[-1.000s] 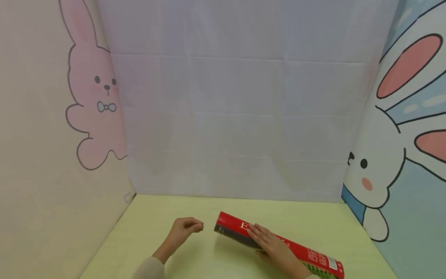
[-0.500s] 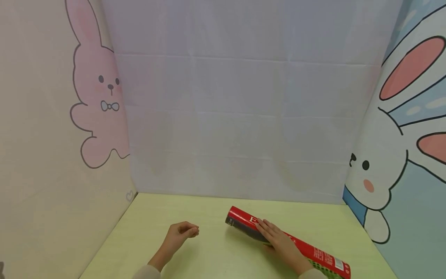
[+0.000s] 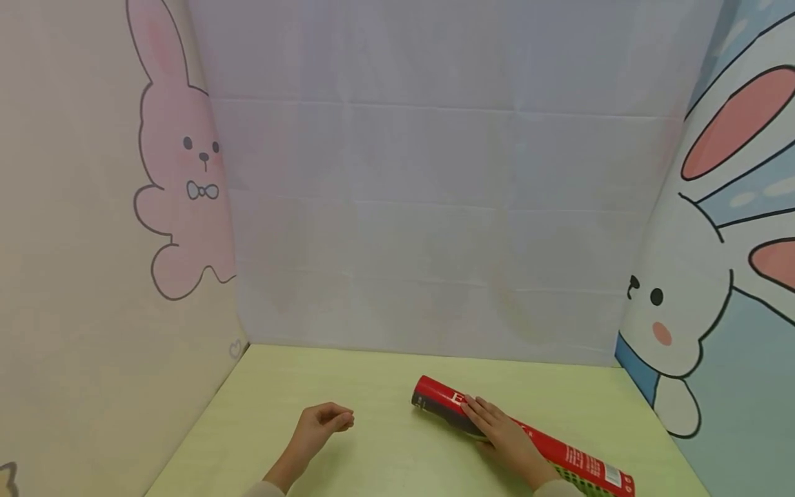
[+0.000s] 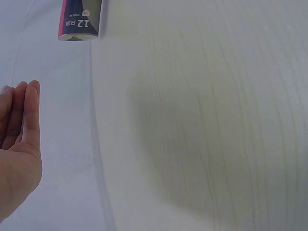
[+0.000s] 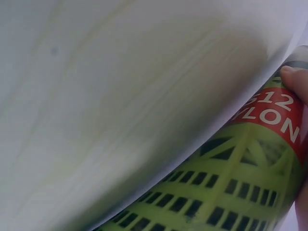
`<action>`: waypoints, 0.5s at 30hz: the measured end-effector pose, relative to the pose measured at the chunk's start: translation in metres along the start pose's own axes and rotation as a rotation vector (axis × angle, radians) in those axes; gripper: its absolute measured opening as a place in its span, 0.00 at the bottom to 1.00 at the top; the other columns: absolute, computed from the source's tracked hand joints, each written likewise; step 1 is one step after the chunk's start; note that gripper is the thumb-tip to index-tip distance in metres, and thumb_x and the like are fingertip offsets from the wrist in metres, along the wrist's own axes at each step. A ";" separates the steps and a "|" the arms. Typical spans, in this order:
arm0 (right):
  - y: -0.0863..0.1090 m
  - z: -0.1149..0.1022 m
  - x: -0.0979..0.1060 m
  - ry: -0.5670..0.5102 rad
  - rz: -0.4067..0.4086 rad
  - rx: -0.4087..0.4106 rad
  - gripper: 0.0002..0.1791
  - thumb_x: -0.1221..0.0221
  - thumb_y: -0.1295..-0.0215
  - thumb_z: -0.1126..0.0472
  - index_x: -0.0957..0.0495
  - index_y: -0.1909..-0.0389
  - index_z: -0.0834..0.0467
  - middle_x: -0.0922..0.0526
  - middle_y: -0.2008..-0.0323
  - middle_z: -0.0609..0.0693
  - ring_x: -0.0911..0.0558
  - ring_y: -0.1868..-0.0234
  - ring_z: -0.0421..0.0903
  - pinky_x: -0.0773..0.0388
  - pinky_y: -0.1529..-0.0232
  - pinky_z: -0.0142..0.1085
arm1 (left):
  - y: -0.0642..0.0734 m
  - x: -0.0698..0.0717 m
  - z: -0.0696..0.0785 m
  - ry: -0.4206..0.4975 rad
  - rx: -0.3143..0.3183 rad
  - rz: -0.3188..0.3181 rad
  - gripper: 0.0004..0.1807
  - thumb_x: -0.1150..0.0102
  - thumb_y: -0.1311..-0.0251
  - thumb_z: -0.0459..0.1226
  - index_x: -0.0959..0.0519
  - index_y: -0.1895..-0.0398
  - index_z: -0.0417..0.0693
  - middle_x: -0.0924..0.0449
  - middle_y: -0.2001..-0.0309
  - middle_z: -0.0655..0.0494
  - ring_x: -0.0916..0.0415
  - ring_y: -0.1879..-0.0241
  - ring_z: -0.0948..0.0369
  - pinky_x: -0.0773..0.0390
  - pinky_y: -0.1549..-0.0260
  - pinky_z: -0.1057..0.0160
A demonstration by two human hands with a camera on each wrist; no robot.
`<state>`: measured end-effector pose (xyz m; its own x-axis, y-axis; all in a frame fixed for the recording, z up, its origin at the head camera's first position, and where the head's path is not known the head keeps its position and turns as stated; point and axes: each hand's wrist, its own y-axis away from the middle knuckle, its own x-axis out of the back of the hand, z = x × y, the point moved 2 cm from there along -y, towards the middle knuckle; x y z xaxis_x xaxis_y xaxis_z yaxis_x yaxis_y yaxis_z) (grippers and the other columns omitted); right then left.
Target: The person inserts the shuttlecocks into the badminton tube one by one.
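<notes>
A long shuttlecock tube (image 3: pixel 571 452), red and dark with a green printed part, lies aslant at the table's front right. Across its middle rests my right hand (image 3: pixel 506 442), fingers over the top. The right wrist view shows the thumb (image 5: pixel 294 79) against the side of the tube (image 5: pixel 240 159), below printed "NYLON" lettering. My left hand (image 3: pixel 319 428) is held to the left, apart from the tube, with fingers loosely bent toward the thumb and nothing visible in them. The tube's end (image 4: pixel 82 21) appears at the top of the left wrist view.
A pale yellow-green table (image 3: pixel 348 373) with faint wood grain lies beneath both hands. White cloth (image 3: pixel 422 207) hangs at the back. Side walls carry a pink rabbit (image 3: pixel 180 166) on the left and a white rabbit (image 3: pixel 677 304) on the right.
The tube has shifted right along with my right hand, and its left end sits closer to the table. My left hand has drawn slightly left and down, away from the tube.
</notes>
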<state>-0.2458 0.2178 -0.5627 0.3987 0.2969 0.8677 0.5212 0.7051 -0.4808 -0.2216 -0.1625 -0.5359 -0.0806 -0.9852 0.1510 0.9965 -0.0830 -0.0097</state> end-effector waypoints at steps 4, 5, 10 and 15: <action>0.002 -0.001 -0.003 -0.018 -0.010 0.017 0.43 0.26 0.55 0.56 0.31 0.36 0.62 0.28 0.37 0.58 0.26 0.41 0.56 0.52 0.31 0.29 | 0.001 0.000 -0.003 0.010 0.016 -0.005 0.19 0.38 0.39 0.38 0.22 0.57 0.26 0.17 0.60 0.38 0.17 0.63 0.60 0.19 0.59 0.65; 0.002 -0.001 -0.003 -0.023 -0.012 0.021 0.43 0.26 0.55 0.56 0.31 0.36 0.62 0.28 0.37 0.59 0.26 0.40 0.56 0.59 0.31 0.27 | 0.002 0.000 -0.004 0.013 0.017 -0.004 0.18 0.38 0.39 0.37 0.22 0.57 0.26 0.17 0.61 0.38 0.17 0.63 0.60 0.19 0.59 0.65; 0.003 -0.002 -0.005 -0.027 -0.004 0.037 0.43 0.26 0.55 0.57 0.31 0.36 0.62 0.28 0.37 0.60 0.26 0.41 0.57 0.58 0.31 0.27 | 0.002 -0.001 -0.006 0.024 0.008 0.017 0.19 0.37 0.39 0.37 0.22 0.58 0.25 0.18 0.61 0.36 0.18 0.65 0.61 0.19 0.60 0.66; 0.004 -0.004 -0.005 -0.011 -0.073 0.010 0.44 0.28 0.52 0.54 0.34 0.33 0.57 0.30 0.36 0.58 0.27 0.39 0.57 0.36 0.34 0.39 | 0.006 -0.004 0.000 0.009 -0.013 0.056 0.15 0.40 0.38 0.33 0.22 0.58 0.24 0.19 0.61 0.33 0.17 0.65 0.58 0.18 0.62 0.65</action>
